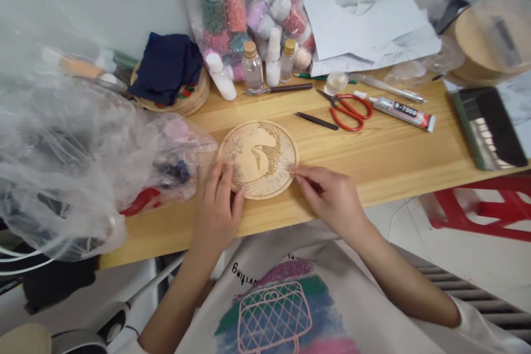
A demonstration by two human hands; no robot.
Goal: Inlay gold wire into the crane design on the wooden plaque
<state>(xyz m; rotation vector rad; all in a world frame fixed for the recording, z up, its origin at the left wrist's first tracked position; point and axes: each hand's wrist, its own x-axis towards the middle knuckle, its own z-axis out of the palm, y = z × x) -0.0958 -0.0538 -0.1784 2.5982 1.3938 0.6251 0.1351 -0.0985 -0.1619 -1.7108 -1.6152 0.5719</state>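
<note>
A round wooden plaque (243, 146) lies flat on the table, marked with a line drawing of a long-necked bird (269, 155) whose neck and body show gold lines. Fingers of my left hand (218, 204) rest apart on the plaque's lower left edge, with the thumb by its bottom rim. At the right edge, my right hand (332, 196) is closed in a pinch. A tiny gold-coloured piece (293, 172) shows at its fingertips, too small to name exactly. Behind the plaque lie black tweezers (316, 120) and red-handled scissors (352, 112).
A glue tube (404, 113) lies right of the scissors. Small bottles (253, 69) and bags of coloured jars (234, 8) line the back. Clear plastic bags (83, 160) crowd the left. Papers (365, 33) lie at the back right, and a phone-like dark device (489, 127) sits far right.
</note>
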